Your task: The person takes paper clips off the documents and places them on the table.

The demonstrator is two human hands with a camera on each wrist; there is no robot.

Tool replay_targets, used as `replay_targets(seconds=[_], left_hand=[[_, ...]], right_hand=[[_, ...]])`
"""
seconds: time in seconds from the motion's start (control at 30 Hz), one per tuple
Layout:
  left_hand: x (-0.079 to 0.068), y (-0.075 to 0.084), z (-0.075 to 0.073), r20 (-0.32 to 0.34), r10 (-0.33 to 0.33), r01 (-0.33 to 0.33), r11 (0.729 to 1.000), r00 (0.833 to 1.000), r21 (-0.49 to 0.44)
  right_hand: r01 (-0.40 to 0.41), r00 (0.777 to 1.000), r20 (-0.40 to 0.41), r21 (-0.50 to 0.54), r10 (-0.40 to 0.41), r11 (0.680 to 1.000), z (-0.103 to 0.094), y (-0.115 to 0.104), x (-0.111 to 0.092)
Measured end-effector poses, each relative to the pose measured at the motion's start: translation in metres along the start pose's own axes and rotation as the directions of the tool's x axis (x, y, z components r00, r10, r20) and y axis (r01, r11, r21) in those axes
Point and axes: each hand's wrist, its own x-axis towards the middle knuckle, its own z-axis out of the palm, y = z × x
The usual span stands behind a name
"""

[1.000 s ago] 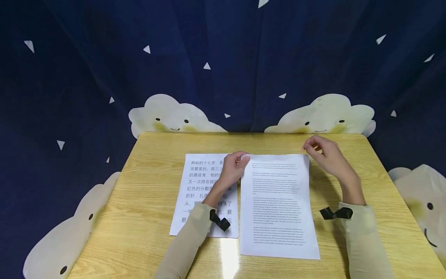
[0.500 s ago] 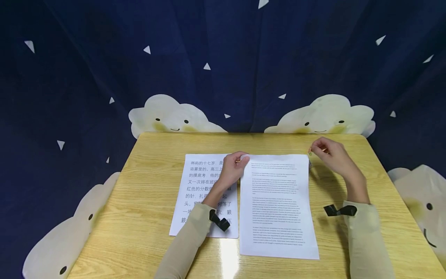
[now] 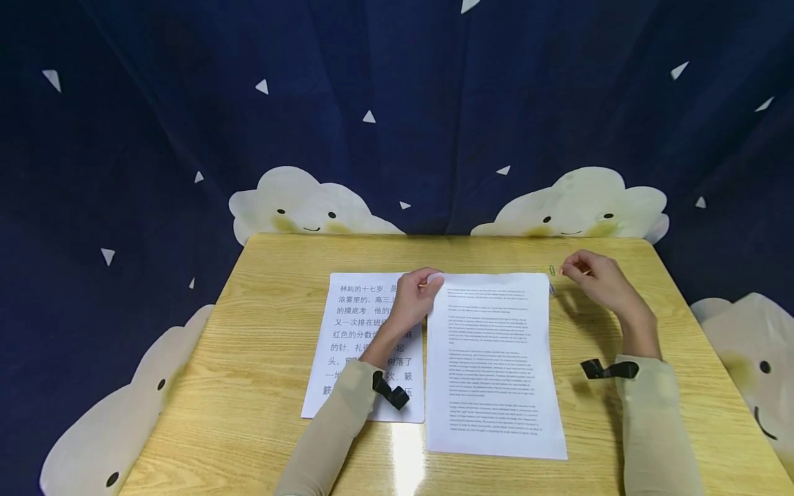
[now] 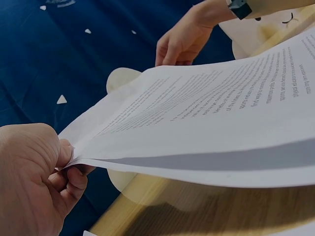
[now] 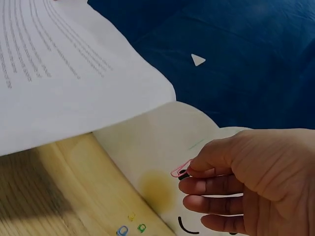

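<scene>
My left hand [image 3: 417, 296] pinches the top left corner of a white printed paper [image 3: 496, 386], thumb on top. In the left wrist view its edge parts into what looks like two layers, raised off the table. To the right of the paper's top right corner, my right hand [image 3: 594, 279] holds a small pink paper clip [image 5: 180, 170] between thumb and forefinger; the other fingers are curled below. The clip is apart from the paper. Down on the table near that corner lie a blue paper clip [image 5: 122, 230], a green one [image 5: 141, 228] and a yellow one [image 5: 131, 216].
Another sheet with large Chinese print [image 3: 360, 344] lies flat on the left, partly under my left forearm. The wooden table [image 3: 248, 344] ends at the back against a dark blue curtain [image 3: 422, 124] with cloud shapes.
My right hand has drawn away from the paper's top right corner, rightward and slightly nearer, bringing the clips on the table into view. The left hand keeps its grip in place.
</scene>
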Motion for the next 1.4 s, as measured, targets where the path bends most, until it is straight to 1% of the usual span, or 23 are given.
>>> replay_targets(seconds=[0.23,0.43,0.6,0.73,0.83,1.17,1.4], left_hand=[[0.001,-0.001,-0.001,0.012,0.002,-0.001,1.0,1.0,-0.008],[0.0,-0.001,-0.001,0.012,0.002,-0.002,1.0,1.0,-0.003],[0.0,-0.001,0.0,-0.001,0.004,-0.004,1.0,1.0,0.011],[0.001,-0.001,0.0,-0.004,0.013,-0.013,1.0,1.0,0.011],[0.001,-0.002,0.0,-0.003,0.014,-0.014,1.0,1.0,0.007],[0.001,-0.002,-0.001,-0.005,0.016,-0.016,1.0,1.0,0.007],[0.001,-0.003,-0.002,-0.002,0.038,-0.038,0.999,0.999,0.004]], right_hand=[[-0.032,0.999,0.018,-0.013,0.032,0.999,0.004,0.012,0.002],[-0.061,0.996,0.064,-0.043,0.063,0.997,0.009,0.023,0.004],[-0.104,0.988,0.107,-0.069,0.111,0.992,0.014,0.027,0.005],[-0.098,0.985,0.134,-0.083,0.109,0.992,0.019,0.033,0.006],[-0.078,0.986,0.141,-0.078,0.088,0.994,0.022,0.038,0.006],[-0.058,0.984,0.165,-0.083,0.071,0.995,0.031,0.047,0.007],[-0.07,0.986,0.14,-0.135,0.088,0.988,0.033,0.049,0.008]])
